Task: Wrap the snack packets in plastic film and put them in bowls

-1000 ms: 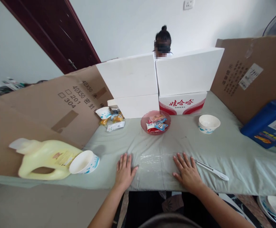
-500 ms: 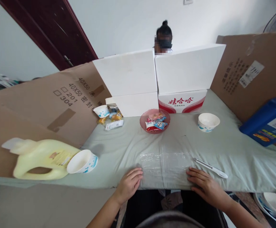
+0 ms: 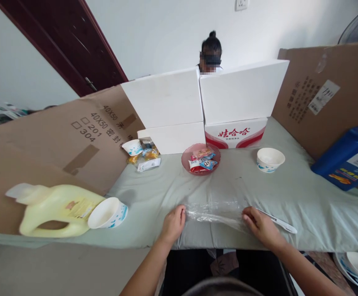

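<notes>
A clear plastic sheet (image 3: pixel 214 213) lies crumpled on the pale green cloth (image 3: pixel 305 205) near the table's front edge. My left hand (image 3: pixel 173 224) is closed, pinching the sheet's left end. My right hand (image 3: pixel 259 226) is closed on its right end, and the sheet is raised a little between them. A white utility knife (image 3: pixel 279 224) lies just right of my right hand. Further back stands a red bowl (image 3: pixel 187 158) holding wrapped snacks (image 3: pixel 203 159).
A yellow jug (image 3: pixel 54 209) lies at the left with a paper bowl (image 3: pixel 108 213) against it. Another paper bowl (image 3: pixel 270 159) stands right of centre, a blue jug (image 3: pixel 348 158) far right. White boxes (image 3: pixel 203 102) and cardboard walls (image 3: pixel 58 139) ring the table; a person sits behind.
My hands, flat on the sheet a second ago, drew back to the front edge, closed on the sheet's two ends and lifted it, so it now bunches up.
</notes>
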A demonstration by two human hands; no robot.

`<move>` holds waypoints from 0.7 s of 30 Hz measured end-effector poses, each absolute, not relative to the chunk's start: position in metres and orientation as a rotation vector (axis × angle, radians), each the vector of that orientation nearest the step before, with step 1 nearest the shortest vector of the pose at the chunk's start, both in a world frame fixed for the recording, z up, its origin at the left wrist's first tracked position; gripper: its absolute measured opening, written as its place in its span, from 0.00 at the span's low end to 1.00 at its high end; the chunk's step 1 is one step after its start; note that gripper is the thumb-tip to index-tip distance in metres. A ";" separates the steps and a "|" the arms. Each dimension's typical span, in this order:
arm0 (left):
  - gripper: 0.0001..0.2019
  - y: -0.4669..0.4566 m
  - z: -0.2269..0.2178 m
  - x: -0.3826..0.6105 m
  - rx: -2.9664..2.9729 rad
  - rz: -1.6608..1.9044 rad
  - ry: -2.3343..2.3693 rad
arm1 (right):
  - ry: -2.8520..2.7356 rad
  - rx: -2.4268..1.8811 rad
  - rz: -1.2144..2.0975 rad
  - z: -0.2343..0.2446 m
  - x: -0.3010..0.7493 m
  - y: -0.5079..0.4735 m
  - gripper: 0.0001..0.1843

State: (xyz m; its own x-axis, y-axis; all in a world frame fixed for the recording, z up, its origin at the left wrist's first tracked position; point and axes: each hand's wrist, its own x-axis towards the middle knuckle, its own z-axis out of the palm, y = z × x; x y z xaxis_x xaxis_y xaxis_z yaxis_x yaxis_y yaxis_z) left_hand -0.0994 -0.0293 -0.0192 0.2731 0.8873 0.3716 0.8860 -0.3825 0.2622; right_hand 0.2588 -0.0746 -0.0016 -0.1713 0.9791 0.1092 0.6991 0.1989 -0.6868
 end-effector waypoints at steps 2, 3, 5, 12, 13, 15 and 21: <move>0.11 -0.025 -0.023 -0.096 2.482 0.657 1.824 | -2.053 -1.486 0.712 0.001 0.259 -0.074 0.22; 0.11 -0.024 -0.025 -0.095 2.467 0.620 1.861 | -2.110 -1.455 0.710 0.002 0.260 -0.075 0.25; 0.11 -0.023 -0.028 -0.093 2.434 0.562 1.930 | -2.176 -1.433 0.699 0.000 0.263 -0.078 0.31; 0.11 -0.020 -0.026 -0.085 2.370 0.421 2.090 | -1.902 -1.685 0.690 -0.015 0.261 -0.069 0.18; 0.11 -0.018 -0.025 -0.084 2.362 0.398 2.110 | -1.870 -1.758 0.663 -0.014 0.258 -0.065 0.18; 0.11 -0.016 -0.023 -0.080 2.340 0.351 2.147 | -1.844 -1.923 0.591 -0.012 0.251 -0.058 0.17; 0.11 -0.014 -0.021 -0.074 2.285 0.223 2.215 | -1.960 -2.212 0.341 -0.004 0.232 -0.049 0.15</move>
